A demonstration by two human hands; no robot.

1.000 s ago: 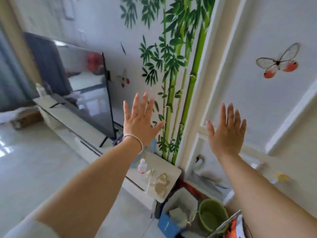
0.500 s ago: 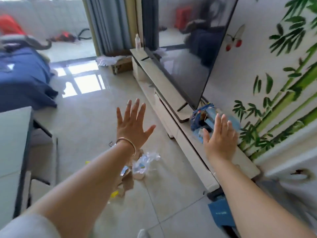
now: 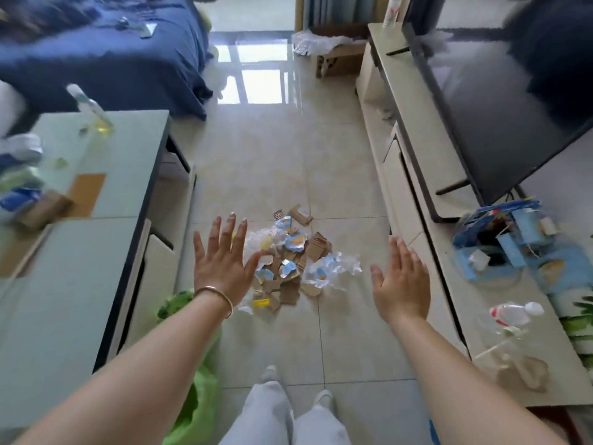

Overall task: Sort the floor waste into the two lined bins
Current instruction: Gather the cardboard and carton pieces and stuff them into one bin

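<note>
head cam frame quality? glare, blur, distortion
Head view: window glare washes out the floor tiles at top centre; motion blur smears the table clutter at the left edge and the bottle at right; wide-angle bending bows the TV stand; the waste pile and both hands are fairly sharp.

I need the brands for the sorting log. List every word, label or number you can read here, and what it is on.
No text can be read.
Blue-and-yellow wrapper scraps in the floor pile: print too blurred.
Blue box on the TV stand: print blurred.
Bottle with red label on the stand: label unreadable.
</note>
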